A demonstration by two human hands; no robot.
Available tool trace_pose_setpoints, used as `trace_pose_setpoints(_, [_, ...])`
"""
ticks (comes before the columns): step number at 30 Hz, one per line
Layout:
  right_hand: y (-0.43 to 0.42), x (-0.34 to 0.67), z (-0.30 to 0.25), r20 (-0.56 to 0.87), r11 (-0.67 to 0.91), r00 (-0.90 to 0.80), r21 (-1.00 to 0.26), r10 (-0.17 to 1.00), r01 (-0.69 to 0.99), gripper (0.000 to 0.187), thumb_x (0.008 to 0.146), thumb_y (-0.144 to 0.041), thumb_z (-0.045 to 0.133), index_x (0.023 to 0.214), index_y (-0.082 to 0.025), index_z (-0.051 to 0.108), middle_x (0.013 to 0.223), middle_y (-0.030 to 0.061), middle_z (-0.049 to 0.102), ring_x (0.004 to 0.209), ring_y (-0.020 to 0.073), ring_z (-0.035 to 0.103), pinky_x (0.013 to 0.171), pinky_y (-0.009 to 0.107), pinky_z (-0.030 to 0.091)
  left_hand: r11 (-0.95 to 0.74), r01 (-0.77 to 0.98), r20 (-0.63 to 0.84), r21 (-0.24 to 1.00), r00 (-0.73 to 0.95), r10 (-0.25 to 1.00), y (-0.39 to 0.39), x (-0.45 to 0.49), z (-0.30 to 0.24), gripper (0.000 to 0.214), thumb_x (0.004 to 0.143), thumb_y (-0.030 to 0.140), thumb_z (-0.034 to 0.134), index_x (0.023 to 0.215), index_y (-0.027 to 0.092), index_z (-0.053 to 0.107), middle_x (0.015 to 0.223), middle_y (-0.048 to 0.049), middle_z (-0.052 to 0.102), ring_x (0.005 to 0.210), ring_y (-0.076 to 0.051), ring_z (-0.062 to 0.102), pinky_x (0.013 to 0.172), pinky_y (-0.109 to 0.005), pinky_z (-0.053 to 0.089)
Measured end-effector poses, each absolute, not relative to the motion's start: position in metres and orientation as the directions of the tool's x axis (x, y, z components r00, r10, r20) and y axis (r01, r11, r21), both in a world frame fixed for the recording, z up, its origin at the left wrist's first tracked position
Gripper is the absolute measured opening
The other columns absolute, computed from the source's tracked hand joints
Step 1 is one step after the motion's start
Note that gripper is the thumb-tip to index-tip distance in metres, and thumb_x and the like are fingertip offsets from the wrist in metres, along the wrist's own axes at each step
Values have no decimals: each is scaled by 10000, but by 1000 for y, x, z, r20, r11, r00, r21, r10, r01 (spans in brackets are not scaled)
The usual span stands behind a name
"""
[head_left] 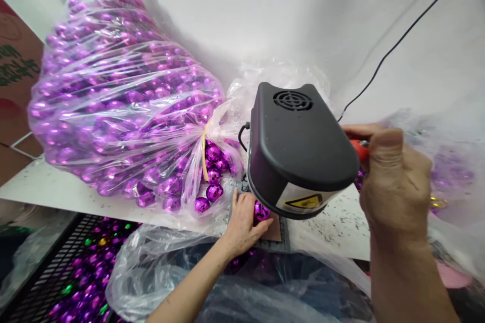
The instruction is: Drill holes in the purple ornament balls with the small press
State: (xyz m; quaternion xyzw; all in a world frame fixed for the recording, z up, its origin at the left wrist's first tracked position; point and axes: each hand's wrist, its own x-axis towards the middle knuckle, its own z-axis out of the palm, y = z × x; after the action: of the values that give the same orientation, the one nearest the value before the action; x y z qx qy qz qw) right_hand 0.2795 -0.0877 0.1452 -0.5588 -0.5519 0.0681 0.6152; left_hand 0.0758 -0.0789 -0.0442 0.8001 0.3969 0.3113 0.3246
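My left hand (pixel 242 222) is closed on a small purple mirror ball (pixel 261 210), which it holds on a brown pad (pixel 275 232) just under the black machine head (pixel 299 146). My right hand (pixel 390 176) is wrapped round the machine's red handle (pixel 359 147) at its right side. The ball sits partly hidden beneath the machine's lower edge, by its yellow warning label (pixel 305 202).
A large clear bag of purple balls (pixel 121 101), tied with a yellow band, lies on the white table (pixel 53 186) at left. More clear bags lie at right (pixel 447 171) and below (pixel 265 287). A black crate of balls (pixel 76 272) sits lower left. A black cable (pixel 401 35) runs to a wall socket.
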Motion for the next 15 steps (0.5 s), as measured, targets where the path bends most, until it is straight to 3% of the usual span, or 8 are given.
trace_pose_setpoints(3, [-85, 271, 151, 625, 390, 346, -740, 700, 548, 468, 942, -614, 515, 840, -206, 719, 692, -22, 557, 628, 35, 488, 564, 215, 356, -468, 431, 231, 771, 496, 837, -79, 77, -42, 266, 899, 322, 643, 1151, 240, 658, 1122, -80, 674, 1131, -285, 593, 1196, -591, 311])
trace_pose_setpoints(7, [-86, 267, 158, 624, 294, 373, -708, 687, 642, 520, 930, -588, 545, 649, -150, 543, 578, -40, 376, 561, 23, 342, 504, 222, 259, -458, 440, 231, 773, 477, 848, -80, 77, -41, 284, 870, 323, 664, 1142, 243, 655, 1097, -74, 682, 1121, -290, 595, 1204, -590, 303])
trace_pose_setpoints(10, [-89, 269, 158, 567, 229, 375, -726, 734, 648, 486, 915, -530, 586, 626, -154, 480, 574, -43, 364, 540, 27, 331, 464, 223, 243, -460, 460, 225, 759, 478, 849, -81, 77, -39, 355, 854, 342, 677, 1195, 254, 632, 1113, -67, 681, 1133, -293, 591, 1216, -581, 288])
trace_pose_setpoints(15, [-91, 272, 156, 556, 147, 416, -708, 720, 691, 363, 879, -519, 632, 732, -188, 607, 605, -41, 424, 597, 46, 406, 513, 223, 291, -474, 497, 210, 727, 496, 842, -80, 76, -35, 376, 873, 358, 651, 1234, 261, 609, 1117, -62, 679, 1164, -302, 577, 1241, -601, 215])
